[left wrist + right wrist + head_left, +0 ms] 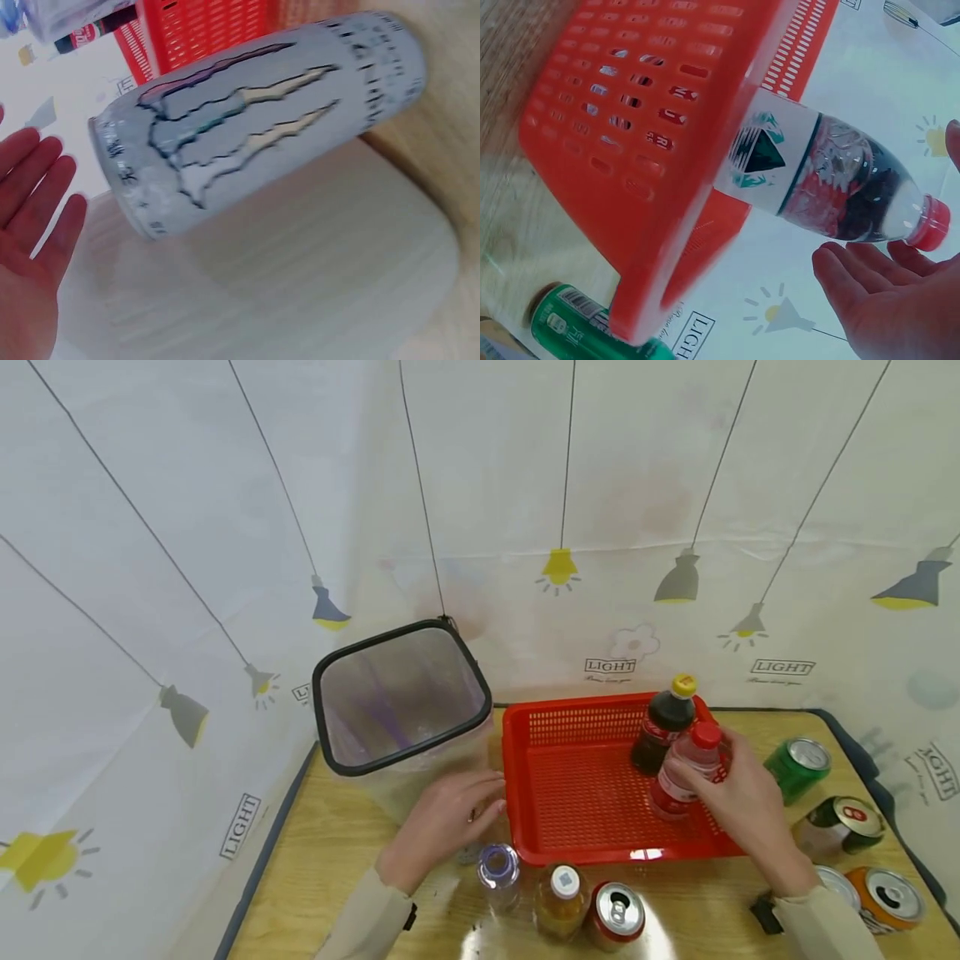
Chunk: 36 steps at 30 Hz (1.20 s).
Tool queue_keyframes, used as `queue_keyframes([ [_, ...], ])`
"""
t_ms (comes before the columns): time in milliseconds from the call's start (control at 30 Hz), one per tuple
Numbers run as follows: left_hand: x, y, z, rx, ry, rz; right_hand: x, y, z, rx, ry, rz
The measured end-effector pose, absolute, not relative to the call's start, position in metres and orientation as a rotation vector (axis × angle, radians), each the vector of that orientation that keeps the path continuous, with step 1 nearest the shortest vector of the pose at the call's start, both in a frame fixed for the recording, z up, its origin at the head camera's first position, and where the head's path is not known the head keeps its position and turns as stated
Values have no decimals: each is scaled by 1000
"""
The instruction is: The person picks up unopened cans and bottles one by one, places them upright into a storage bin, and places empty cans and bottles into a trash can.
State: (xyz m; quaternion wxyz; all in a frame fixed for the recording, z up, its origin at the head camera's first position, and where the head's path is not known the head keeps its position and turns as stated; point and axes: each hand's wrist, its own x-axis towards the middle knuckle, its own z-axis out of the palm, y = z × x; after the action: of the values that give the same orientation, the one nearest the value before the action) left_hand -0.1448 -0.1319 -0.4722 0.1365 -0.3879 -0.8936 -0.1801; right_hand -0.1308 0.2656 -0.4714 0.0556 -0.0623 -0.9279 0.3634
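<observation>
My right hand (738, 797) is spread around the upper part of a clear bottle with a red cap (678, 781), which stands in the right end of a red basket (577, 793). In the right wrist view its fingers lie loosely beside the bottle's neck, the thumb apart from the cap. A dark cola bottle with a yellow cap (663, 727) stands just behind it. My left hand (453, 810), fingers extended, is by the basket's left rim. A silver-white drink can (262, 120) stands below it, mostly hidden in the head view; the left wrist view shows the fingers apart from it.
A translucent bin with a black rim (321, 710) stands at the back left. Along the basket's front are a clear bottle (499, 881), an amber bottle (558, 910) and a red can (617, 914). Several cans, including a green one (791, 768) and an orange one (888, 902), stand right.
</observation>
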Motion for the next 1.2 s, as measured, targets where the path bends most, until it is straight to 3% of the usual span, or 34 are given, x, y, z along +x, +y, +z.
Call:
queue_keyframes([
  [500,-108,-169,-497,-890,-2275,-778,-111,277,-464,-229,-2800,1100],
  [1200,-94,-180,-532,-635,-2363,-861,-82,282,-469,-185,-2751,1156],
])
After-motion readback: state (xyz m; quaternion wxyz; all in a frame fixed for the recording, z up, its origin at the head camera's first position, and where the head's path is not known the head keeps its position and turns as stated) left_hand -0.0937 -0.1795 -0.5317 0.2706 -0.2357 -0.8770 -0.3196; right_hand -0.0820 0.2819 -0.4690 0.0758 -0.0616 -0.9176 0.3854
